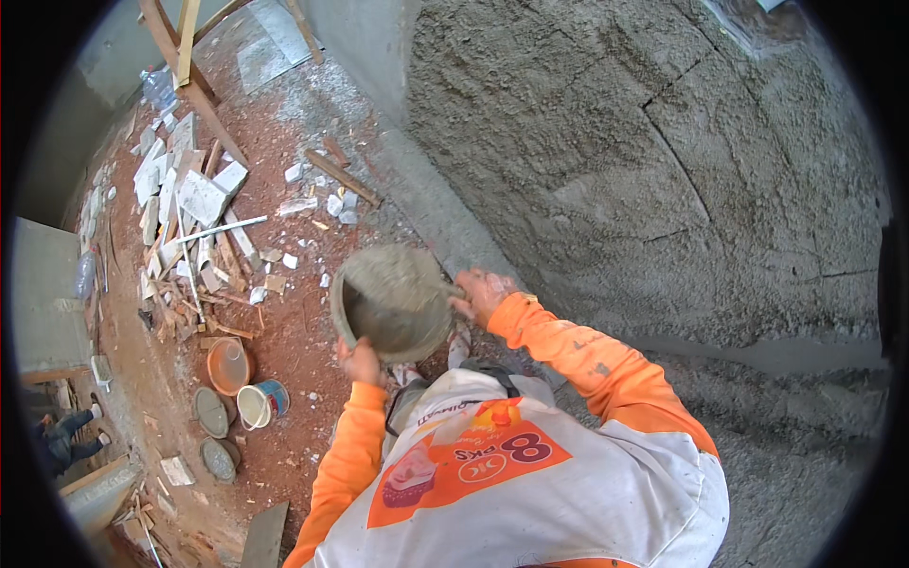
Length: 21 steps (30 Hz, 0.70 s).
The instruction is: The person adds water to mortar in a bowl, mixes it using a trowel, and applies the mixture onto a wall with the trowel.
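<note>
In front of my body a round bucket [343, 327], coated in grey mortar, is tilted and holds wet mortar [393, 331]. My left hand [362, 363] grips its near left rim, fingers closed. At the opposite side my right hand [485, 293], smeared with mortar, is closed around the handle end of a mortar-covered hand tool [443, 290]. Blur and mortar hide the shape of the tool's head over the bucket. Beside my right arm rises a wall [606, 180] with rough, wet-looking grey plaster and several cracks or scored lines.
Broken boards and rubble [204, 194] lie heaped on the red dirt floor to the left. An orange bucket [229, 365], a white pail [262, 404] and two mortar-crusted containers [214, 413] stand nearer. Wooden props [194, 85] lean far left. Another person's legs [74, 442] show at the left edge.
</note>
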Each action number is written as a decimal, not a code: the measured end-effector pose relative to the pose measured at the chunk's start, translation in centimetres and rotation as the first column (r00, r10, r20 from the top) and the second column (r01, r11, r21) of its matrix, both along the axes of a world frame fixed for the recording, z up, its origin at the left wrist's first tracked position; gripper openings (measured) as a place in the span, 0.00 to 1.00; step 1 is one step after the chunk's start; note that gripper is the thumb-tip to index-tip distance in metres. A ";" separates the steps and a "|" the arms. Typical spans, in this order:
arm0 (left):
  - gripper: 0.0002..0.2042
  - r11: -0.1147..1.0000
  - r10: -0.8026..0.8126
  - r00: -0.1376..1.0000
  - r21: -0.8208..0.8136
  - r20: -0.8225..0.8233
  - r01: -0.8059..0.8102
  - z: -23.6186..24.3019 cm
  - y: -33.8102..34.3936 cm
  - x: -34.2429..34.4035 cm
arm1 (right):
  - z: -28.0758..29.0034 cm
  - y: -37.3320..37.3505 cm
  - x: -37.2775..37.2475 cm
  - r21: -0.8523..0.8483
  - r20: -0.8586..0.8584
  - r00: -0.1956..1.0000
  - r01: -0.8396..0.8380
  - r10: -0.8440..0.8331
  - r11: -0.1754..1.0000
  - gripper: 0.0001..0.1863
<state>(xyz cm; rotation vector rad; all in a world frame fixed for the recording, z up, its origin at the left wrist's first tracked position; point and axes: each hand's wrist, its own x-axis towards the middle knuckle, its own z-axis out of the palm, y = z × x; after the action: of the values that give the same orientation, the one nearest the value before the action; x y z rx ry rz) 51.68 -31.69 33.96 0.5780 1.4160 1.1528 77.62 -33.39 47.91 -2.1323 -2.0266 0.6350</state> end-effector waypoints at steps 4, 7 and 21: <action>0.21 0.998 0.063 0.996 0.012 -0.059 -0.062 1.2 -1.3 -1.3 | 5.6 3.3 5.2 -0.305 -0.627 0.770 -0.380 0.116 0.873 0.17; 0.21 0.999 0.053 0.995 0.011 -0.079 -0.052 3.3 -1.5 -1.4 | 7.0 5.6 13.2 -0.524 -0.730 0.621 -0.238 -0.287 0.818 0.16; 0.21 0.987 -0.149 0.968 0.036 -0.204 0.159 10.0 3.6 1.1 | 5.1 -3.8 7.6 -0.475 -0.780 0.326 0.246 -0.533 0.845 0.15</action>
<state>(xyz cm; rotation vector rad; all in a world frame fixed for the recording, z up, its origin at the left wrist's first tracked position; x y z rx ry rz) 52.76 -28.12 43.98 0.8469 1.4864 1.0318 85.25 -37.15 53.02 -1.6188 -0.7836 1.5901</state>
